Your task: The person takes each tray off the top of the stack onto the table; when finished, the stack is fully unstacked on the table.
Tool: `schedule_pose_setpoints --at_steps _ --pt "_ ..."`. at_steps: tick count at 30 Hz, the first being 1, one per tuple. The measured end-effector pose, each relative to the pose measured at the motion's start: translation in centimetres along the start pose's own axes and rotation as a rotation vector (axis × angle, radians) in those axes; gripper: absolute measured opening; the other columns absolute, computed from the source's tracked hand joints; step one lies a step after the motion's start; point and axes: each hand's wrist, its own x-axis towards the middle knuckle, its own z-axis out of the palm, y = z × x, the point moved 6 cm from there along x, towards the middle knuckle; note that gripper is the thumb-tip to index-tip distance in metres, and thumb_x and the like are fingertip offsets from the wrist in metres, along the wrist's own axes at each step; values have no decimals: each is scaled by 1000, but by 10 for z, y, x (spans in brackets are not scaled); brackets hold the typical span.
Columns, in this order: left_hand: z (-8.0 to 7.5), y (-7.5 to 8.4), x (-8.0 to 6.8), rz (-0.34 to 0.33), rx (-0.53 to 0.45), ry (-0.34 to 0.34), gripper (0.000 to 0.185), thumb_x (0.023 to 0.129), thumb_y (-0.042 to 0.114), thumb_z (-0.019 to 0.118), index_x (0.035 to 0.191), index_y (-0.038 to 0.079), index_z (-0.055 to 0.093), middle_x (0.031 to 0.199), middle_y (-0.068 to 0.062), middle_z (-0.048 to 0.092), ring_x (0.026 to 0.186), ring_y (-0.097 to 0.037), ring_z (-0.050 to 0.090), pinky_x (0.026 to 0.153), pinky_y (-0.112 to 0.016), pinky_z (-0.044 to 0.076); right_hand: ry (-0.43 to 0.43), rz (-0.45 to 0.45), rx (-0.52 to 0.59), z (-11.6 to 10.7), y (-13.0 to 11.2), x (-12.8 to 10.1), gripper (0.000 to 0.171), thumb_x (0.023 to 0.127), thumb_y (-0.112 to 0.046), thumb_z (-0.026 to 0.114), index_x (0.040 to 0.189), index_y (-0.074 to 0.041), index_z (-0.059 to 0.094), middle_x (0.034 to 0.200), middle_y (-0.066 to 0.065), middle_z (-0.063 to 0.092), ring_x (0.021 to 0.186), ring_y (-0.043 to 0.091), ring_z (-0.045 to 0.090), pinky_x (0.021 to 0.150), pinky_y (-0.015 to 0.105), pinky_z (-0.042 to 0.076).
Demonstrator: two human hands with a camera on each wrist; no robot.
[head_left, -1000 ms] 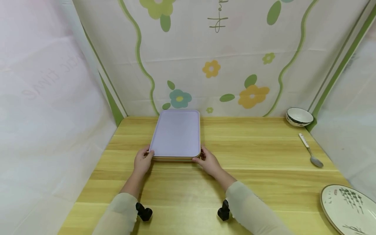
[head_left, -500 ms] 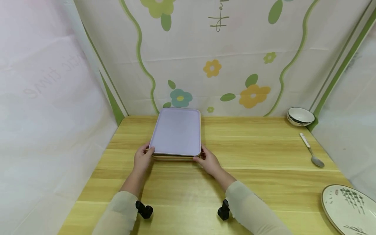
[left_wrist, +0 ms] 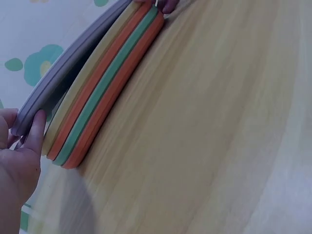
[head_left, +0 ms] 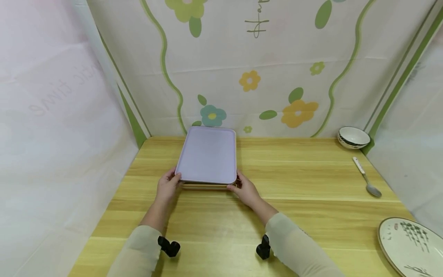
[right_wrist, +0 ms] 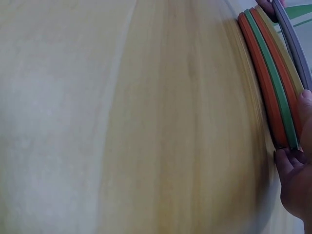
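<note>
A lilac rectangular tray [head_left: 208,156] lies on top of a stack of trays [head_left: 207,187]. In the left wrist view the stack's edges are yellow, orange and green [left_wrist: 105,85]. My left hand [head_left: 167,186] pinches the lilac tray at its near left corner, with the thumb on the rim. That corner is raised, leaving a dark gap above the yellow tray [left_wrist: 80,85]. My right hand [head_left: 246,190] holds the near right corner of the stack. Its thumb lies near the lilac and yellow rims, and its fingers touch the side lower down [right_wrist: 287,163].
A white bowl [head_left: 353,136] with a dark pattern stands at the back right corner of the wooden table [head_left: 294,173]. Before it lies a spoon [head_left: 367,180] with a white handle. An oval patterned plate [head_left: 412,246] sits at the front right. Flowered cloth [head_left: 270,77] hangs behind the table.
My left hand has lifted the near left corner of the lilac tray, and a gap has opened above the stack. The right hand has stayed at its corner.
</note>
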Motion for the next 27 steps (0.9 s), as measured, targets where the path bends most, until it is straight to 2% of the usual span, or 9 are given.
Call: schedule_pose_setpoints --at_steps 6,11,15,19,21,23,27 --pt "-1 0 1 -5 -180 37 50 100 -2 47 148 -6 34 123 -11 50 85 -2 65 79 -18 59 -27 12 4 1 0 -1 75 89 -32 71 153 -22 34 140 10 56 124 30 57 105 46 50" --pt "-9 2 -1 -18 -232 57 52 99 -4 47 149 -5 33 109 2 55 81 -3 67 74 -17 60 -35 36 20 0 2 -2 81 91 -34 69 156 -13 25 144 13 52 129 33 53 109 47 46" --pt "-24 9 -3 -15 -283 72 54 100 -3 47 151 -5 28 102 8 59 80 -3 68 72 -16 59 -42 60 23 0 2 -4 88 92 -36 68 157 -5 17 149 17 46 134 37 48 113 49 42" --pt "-46 18 -5 -22 -355 99 55 100 -3 46 151 -3 26 100 8 62 83 -5 69 74 -18 60 -48 71 29 1 3 -5 89 92 -37 68 158 -6 15 151 17 43 136 37 46 114 49 41" --pt "-60 22 -7 -30 -394 123 53 100 -3 47 150 -1 30 98 7 64 82 -6 69 72 -19 60 -51 70 30 1 3 -6 89 93 -37 67 158 -7 15 152 17 43 136 38 45 113 49 41" --pt "-74 25 -8 -27 -445 138 48 99 -4 49 145 4 43 98 7 68 82 -8 70 71 -20 61 -53 76 35 1 4 -6 89 93 -37 67 158 -8 15 152 16 42 137 37 45 113 49 41" --pt "-98 32 -12 15 -552 84 33 97 -7 49 118 12 67 96 1 72 83 -12 71 69 -24 62 -53 85 41 2 4 -7 88 93 -38 67 158 -11 15 152 14 42 137 36 44 113 50 41"
